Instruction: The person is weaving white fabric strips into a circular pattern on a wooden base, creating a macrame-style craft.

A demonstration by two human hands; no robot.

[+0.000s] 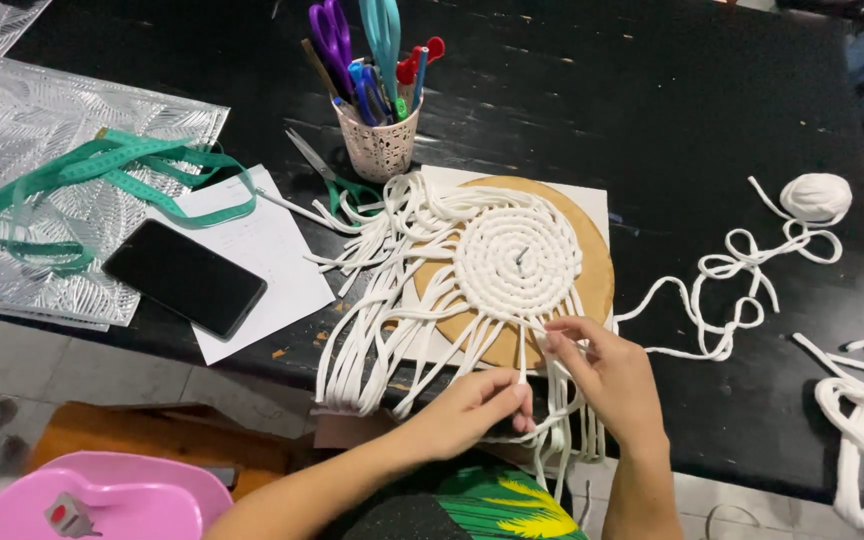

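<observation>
White cord coil [518, 258] pinned flat on a round brown board [597, 275], table centre; loose strands [372, 330] fan out toward 7–8 o'clock. Left hand [467, 412], at 6 o'clock of the coil, pinches one strand; right hand [607, 375], at 5 o'clock, fingertips pressed together on a neighbouring strand at the coil's rim. Cord ball [816, 196] at 3 o'clock; cup of scissors and pens [379, 140] at 11 o'clock; black phone [184, 277] at 9 o'clock.

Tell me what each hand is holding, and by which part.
Left hand pinches a white cord strand near its lower end; right hand pinches another at the woven disc's edge.
</observation>
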